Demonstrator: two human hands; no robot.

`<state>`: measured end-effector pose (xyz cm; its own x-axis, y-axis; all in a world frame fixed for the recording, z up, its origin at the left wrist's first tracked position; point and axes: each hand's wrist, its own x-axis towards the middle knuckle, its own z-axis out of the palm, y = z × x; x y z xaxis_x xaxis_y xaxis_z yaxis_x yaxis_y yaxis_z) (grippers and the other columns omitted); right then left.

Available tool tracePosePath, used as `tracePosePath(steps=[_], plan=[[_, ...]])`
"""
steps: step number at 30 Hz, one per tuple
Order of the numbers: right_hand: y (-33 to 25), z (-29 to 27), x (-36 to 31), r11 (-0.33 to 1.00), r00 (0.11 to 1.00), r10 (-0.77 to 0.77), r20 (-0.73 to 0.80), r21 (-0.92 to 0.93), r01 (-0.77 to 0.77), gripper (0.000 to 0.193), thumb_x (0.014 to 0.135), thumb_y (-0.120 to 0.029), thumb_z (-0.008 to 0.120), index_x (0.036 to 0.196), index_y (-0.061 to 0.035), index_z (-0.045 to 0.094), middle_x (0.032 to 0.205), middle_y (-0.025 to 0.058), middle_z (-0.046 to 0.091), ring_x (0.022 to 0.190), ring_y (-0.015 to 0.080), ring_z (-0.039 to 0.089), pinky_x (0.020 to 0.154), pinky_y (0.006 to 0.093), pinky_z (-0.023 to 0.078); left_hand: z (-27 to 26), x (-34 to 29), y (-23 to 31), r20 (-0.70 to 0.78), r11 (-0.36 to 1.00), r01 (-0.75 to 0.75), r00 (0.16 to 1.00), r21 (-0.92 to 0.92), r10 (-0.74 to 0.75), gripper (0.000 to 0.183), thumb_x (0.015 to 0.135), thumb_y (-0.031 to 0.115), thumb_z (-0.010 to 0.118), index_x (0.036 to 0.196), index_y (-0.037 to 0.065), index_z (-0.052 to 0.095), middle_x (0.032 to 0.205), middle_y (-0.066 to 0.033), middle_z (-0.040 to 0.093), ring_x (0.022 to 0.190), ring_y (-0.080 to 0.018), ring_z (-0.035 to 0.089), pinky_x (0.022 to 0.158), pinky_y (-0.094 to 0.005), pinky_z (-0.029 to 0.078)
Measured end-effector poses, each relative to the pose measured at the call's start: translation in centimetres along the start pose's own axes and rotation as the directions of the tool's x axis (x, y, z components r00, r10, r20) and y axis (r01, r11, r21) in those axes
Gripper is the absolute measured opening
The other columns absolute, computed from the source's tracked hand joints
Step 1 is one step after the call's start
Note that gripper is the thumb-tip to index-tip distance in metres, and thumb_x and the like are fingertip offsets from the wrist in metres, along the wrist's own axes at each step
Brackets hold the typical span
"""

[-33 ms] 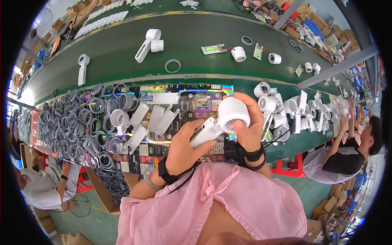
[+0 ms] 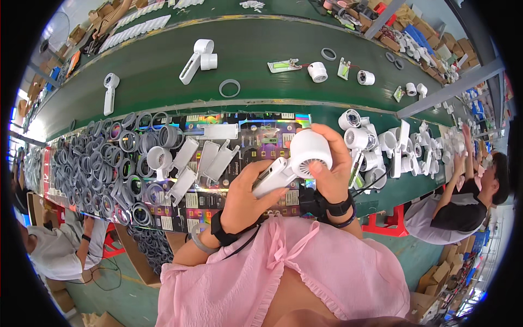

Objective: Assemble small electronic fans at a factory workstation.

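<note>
Between my two hands is a white handheld fan, held above the work surface with its round grille tilted toward me. My left hand is closed round the fan's slim handle, thumb on the near side and fingers on the far side. My right hand wraps the round head, its thumb at the edge of the grille. Left of my hands lie several white handle shells and a loose white fan head. Grey rings are heaped farther left.
Beyond the work surface runs a green conveyor belt bearing fan parts and a grey ring. White fan assemblies pile up at my right. A person sits at far right, another at far left. A metal post slants across the right.
Almost nothing differs. The fan in my hands has shifted very slightly left; my grip on it is the same.
</note>
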<state>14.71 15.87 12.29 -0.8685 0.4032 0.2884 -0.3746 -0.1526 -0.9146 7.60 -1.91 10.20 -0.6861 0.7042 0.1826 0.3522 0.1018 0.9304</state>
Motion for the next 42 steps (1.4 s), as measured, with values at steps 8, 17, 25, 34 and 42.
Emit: tracePosePath(steps=[8, 17, 25, 34, 42], plan=[[-0.1, 0.3, 0.7, 0.989, 0.994, 0.102, -0.051, -0.101, -0.107, 0.051, 0.082, -0.008, 0.070, 0.128, -0.0019, 0.048, 0.110, 0.0071, 0.058, 0.098, 0.0123, 0.055, 0.085, 0.0268, 0.046, 0.3, 0.3, -0.6, 0.153, 0.883, 0.303, 0.952, -0.358, -0.265, 0.046, 0.078, 0.010, 0.074, 0.118, 0.000, 0.052, 0.097, -0.0068, 0.060, 0.087, -0.0103, 0.056, 0.075, -0.0250, 0.047], [0.2, -0.1, 0.7, 0.983, 0.986, 0.161, -0.043, -0.084, -0.164, 0.049, 0.083, -0.012, 0.070, 0.127, -0.0023, 0.048, 0.109, 0.0062, 0.057, 0.098, 0.0121, 0.055, 0.086, 0.0269, 0.046, 0.7, 0.2, -1.0, 0.193, 0.839, 0.360, 0.932, -0.409, -0.306, 0.046, 0.080, 0.011, 0.073, 0.119, 0.001, 0.051, 0.100, -0.0058, 0.061, 0.089, -0.0093, 0.057, 0.076, -0.0236, 0.048], [0.2, 0.0, 1.1, 0.978, 0.983, 0.185, -0.010, -0.095, -0.185, 0.045, 0.087, -0.013, 0.066, 0.127, -0.0021, 0.047, 0.109, 0.0065, 0.057, 0.100, 0.0126, 0.054, 0.088, 0.0274, 0.045, 0.5, 0.4, -2.3, 0.232, 0.813, 0.381, 0.923, -0.441, -0.307, 0.044, 0.082, 0.013, 0.070, 0.119, 0.000, 0.050, 0.102, -0.0072, 0.062, 0.085, -0.0096, 0.060, 0.072, -0.0232, 0.050], [4.0, -1.1, 2.0, 0.970, 0.980, 0.171, -0.106, -0.157, -0.186, 0.045, 0.097, -0.027, 0.049, 0.134, -0.0037, 0.039, 0.129, 0.0110, 0.049, 0.114, 0.0180, 0.051, 0.092, 0.0297, 0.042, -7.2, 2.9, -1.8, 0.627, 0.496, 0.673, 0.724, -0.548, -0.290, 0.047, 0.089, 0.018, 0.058, 0.126, -0.003, 0.039, 0.093, -0.0122, 0.062, 0.060, -0.0143, 0.060, 0.039, -0.0226, 0.048], [11.5, -5.2, 1.8, 0.868, 0.910, 0.392, -0.132, -0.275, -0.413, 0.022, 0.095, -0.015, 0.052, 0.111, -0.0011, 0.055, 0.093, 0.0033, 0.061, 0.082, 0.0135, 0.065, 0.064, 0.0229, 0.051, -22.9, 12.3, -8.4, -0.166, 0.860, 0.502, 0.844, -0.087, -0.509, 0.046, 0.082, 0.015, 0.056, 0.122, -0.002, 0.041, 0.090, -0.0125, 0.060, 0.062, -0.0154, 0.060, 0.040, -0.0256, 0.046]])
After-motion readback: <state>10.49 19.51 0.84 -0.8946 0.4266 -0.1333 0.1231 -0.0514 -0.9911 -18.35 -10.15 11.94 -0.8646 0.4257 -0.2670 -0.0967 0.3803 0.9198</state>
